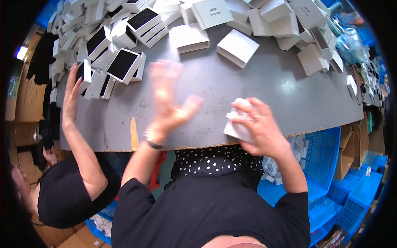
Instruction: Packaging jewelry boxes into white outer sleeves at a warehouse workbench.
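Note:
My left hand [164,108] is over the grey table [198,82], blurred by motion. Its fingers are spread, with the thumb out to the side, and it holds nothing. Lower right of it, near the table's front edge, my right hand [261,131] grips a small white folded card piece [238,131]; its fingers hide part of the piece. Beyond my hands lie two white boxes, a left one [190,38] and a right one [238,48]. A white box with a black inside [123,65] rests farther left, among others like it.
White boxes [209,13] are heaped along the far side. At the left, a co-worker's hand [71,101] reaches to the boxes. A blue basket [320,161] with white card pieces [275,169] stands below the table at right. Clear plastic bags [350,46] lie far right.

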The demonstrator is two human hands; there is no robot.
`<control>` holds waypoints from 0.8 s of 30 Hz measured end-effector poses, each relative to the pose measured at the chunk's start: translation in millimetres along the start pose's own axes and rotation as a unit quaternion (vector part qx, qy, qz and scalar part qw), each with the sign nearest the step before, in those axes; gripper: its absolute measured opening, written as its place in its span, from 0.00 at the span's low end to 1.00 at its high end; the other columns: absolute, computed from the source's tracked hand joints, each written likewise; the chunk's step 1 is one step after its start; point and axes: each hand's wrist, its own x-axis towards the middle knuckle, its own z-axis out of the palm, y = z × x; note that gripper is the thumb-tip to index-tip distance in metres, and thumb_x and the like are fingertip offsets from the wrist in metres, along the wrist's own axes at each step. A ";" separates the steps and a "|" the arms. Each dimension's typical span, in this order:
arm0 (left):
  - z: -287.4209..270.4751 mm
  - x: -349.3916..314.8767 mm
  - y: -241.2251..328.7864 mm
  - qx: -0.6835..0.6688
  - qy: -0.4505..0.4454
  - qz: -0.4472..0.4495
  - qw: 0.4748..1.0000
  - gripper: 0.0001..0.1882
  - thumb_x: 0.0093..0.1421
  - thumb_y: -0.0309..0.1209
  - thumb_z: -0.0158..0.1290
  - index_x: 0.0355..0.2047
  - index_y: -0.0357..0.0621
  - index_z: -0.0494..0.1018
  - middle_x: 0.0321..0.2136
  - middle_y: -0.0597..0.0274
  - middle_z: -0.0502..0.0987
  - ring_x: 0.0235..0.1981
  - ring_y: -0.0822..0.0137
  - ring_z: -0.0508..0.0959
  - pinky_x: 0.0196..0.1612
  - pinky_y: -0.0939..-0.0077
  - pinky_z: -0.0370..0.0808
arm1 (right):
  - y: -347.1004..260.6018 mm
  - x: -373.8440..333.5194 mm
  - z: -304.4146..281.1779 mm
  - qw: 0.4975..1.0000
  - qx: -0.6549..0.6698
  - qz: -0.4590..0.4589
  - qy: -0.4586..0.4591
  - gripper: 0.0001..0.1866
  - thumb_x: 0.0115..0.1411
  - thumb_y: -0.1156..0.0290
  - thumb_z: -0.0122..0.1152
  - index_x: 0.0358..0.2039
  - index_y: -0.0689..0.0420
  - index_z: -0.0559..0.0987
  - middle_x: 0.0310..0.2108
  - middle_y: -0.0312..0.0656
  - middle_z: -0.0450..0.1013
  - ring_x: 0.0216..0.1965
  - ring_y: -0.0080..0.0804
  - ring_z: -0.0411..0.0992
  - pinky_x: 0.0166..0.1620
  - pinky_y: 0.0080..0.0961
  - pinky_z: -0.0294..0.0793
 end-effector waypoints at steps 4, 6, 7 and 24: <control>-71.3 12.3 -106.4 0.367 0.079 -0.130 0.918 0.46 0.49 0.52 0.68 0.64 0.43 0.67 0.65 0.41 0.62 0.68 0.45 0.55 0.70 0.43 0.53 | 12.9 -32.7 -55.1 0.954 -0.057 0.265 -0.131 0.37 0.44 0.59 0.76 0.57 0.43 0.75 0.65 0.49 0.64 0.64 0.56 0.61 0.68 0.53 0.57; -81.8 23.0 -124.9 0.396 -0.001 -0.167 0.903 0.48 0.48 0.56 0.68 0.63 0.43 0.68 0.61 0.44 0.68 0.66 0.45 0.59 0.68 0.44 0.54 | 30.8 -6.5 -48.4 0.947 -0.170 0.272 -0.012 0.39 0.47 0.54 0.76 0.61 0.43 0.73 0.66 0.54 0.63 0.67 0.58 0.59 0.68 0.53 0.57; -79.8 31.3 -124.8 0.382 -0.022 -0.180 0.906 0.48 0.48 0.57 0.68 0.63 0.43 0.68 0.59 0.45 0.70 0.65 0.46 0.61 0.68 0.44 0.55 | 49.9 17.7 -38.8 0.965 -0.140 0.196 0.100 0.39 0.48 0.53 0.75 0.62 0.43 0.72 0.66 0.54 0.63 0.69 0.58 0.57 0.68 0.53 0.57; 7.5 -12.8 -4.0 -0.027 -0.153 -0.023 0.988 0.50 0.39 0.34 0.75 0.64 0.44 0.66 0.58 0.45 0.64 0.59 0.46 0.69 0.61 0.55 0.71 | 77.7 141.1 -75.4 0.951 -0.073 0.271 -0.131 0.53 0.55 0.18 0.40 0.33 0.62 0.86 0.31 0.54 0.80 0.37 0.46 0.79 0.44 0.41 0.76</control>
